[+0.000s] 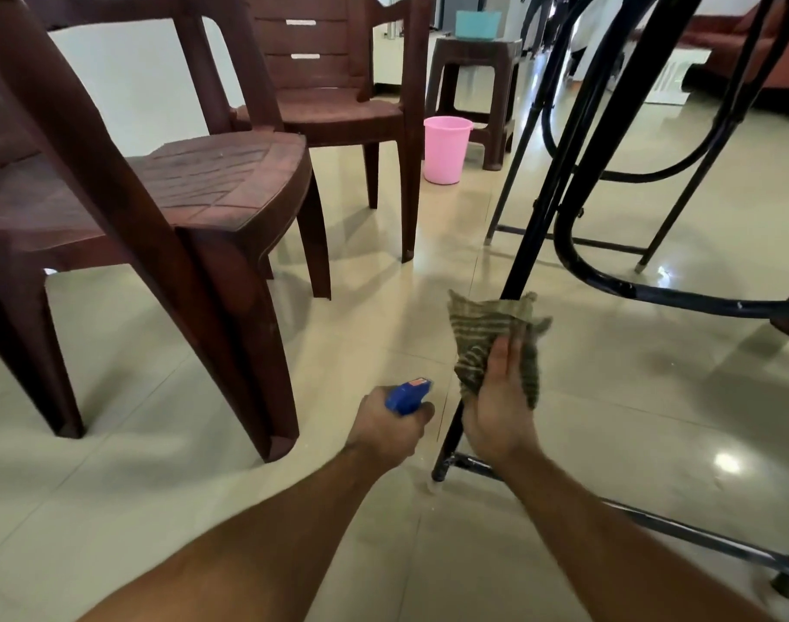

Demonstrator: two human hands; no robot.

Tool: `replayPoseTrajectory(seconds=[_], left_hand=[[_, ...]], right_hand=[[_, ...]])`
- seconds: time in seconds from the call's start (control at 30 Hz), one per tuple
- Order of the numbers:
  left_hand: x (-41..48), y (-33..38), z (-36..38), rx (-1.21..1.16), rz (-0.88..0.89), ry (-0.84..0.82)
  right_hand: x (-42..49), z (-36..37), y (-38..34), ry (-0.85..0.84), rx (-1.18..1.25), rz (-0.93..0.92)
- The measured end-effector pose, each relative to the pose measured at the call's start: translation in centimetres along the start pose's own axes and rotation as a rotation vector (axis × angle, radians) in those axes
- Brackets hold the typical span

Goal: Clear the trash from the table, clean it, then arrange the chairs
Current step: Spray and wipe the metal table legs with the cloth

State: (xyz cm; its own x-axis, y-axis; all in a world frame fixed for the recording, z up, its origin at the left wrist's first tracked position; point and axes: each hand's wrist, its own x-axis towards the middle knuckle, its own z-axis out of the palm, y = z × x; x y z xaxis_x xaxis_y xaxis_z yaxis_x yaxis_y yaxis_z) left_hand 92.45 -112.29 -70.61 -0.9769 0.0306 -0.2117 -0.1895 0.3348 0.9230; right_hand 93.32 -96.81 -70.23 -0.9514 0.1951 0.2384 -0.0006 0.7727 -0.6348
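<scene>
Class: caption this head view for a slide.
Left hand grips blue spray bottle; right hand holds green cloth round black table leg.

A home living room: glossy floor tiles, plastic chairs, a sofa behind.

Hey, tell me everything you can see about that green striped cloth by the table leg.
The cloth is a crumpled olive-green woven rag with paler stripes, and it looks soft and thin. The right hand grips it, wrapped round a black metal table leg, low above the tiled floor. Its loose corners stick up above the hand. The left hand, holding a blue spray bottle, is beside it without touching it.
</scene>
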Motion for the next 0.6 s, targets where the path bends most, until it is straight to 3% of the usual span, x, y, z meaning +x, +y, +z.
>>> replayPoseTrajectory(seconds=[0.07,0.1,0.23,0.3,0.4,0.47,0.6], left_hand=[[0.3,-0.1,0.1,0.010,0.005,-0.014],[0.4,0.0,0.0,0.003,0.011,-0.014],[0.8,0.6,-0.1,-0.044,0.029,-0.006],[0.7,0.6,0.1,-0.067,0.019,-0.026],[0.3,0.3,0.4,-0.064,0.008,-0.039],[0.3,0.3,0.4,-0.040,0.019,-0.050],[0.6,0.9,0.3,-0.047,0.031,-0.033]], right_hand=[[-0.9,2.0,-0.5,-0.029,0.469,0.216],[-1.1,2.6,-0.3,-0.053,0.570,0.297],[1.1,1.7,-1.1,-0.097,0.652,0.505],[4.2,-1.2,-3.1,0.040,0.688,0.475],[7.7,-4.8,-5.2,0.216,0.866,0.183],[6.8,-3.5,-4.0,0.162,0.667,0.169],[0.1,1.4,0.1,-0.241,0.357,0.363]])
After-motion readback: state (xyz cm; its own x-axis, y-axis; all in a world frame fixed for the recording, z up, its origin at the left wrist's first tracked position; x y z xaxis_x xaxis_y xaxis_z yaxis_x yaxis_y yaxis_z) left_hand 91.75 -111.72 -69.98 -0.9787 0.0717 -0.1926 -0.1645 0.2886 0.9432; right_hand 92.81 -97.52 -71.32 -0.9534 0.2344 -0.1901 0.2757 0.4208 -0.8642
